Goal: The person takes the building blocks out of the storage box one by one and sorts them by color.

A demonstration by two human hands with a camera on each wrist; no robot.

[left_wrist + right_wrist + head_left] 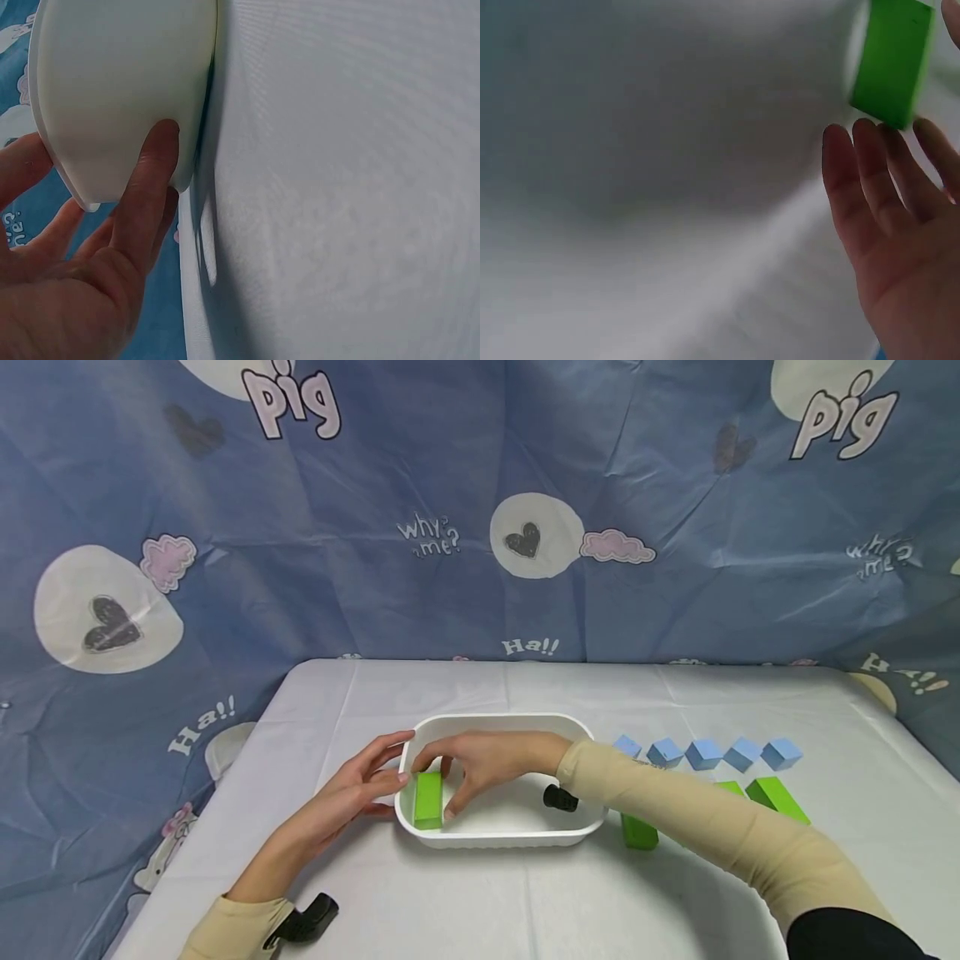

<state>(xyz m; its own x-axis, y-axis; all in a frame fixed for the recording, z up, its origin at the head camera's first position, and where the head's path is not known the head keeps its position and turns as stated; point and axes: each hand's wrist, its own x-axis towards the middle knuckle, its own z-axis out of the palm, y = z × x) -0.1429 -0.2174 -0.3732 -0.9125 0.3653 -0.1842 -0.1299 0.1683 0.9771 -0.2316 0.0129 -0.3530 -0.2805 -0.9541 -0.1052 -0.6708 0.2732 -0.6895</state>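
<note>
A white plastic tub stands on the table, with a green block lying inside at its left end. My right hand reaches into the tub over this block. Its fingers are near the block's far end, and its thumb is to the right of the near end. In the right wrist view the fingertips are close to the green block and the thumb is apart from it. My left hand touches the tub's left end. In the left wrist view its extended fingers rest against the outer wall of the tub.
Right of the tub, several blue cubes stand in a row. Closer to me are more green blocks, partly hidden by my right sleeve. A white cloth covers the table, and a blue printed curtain hangs behind.
</note>
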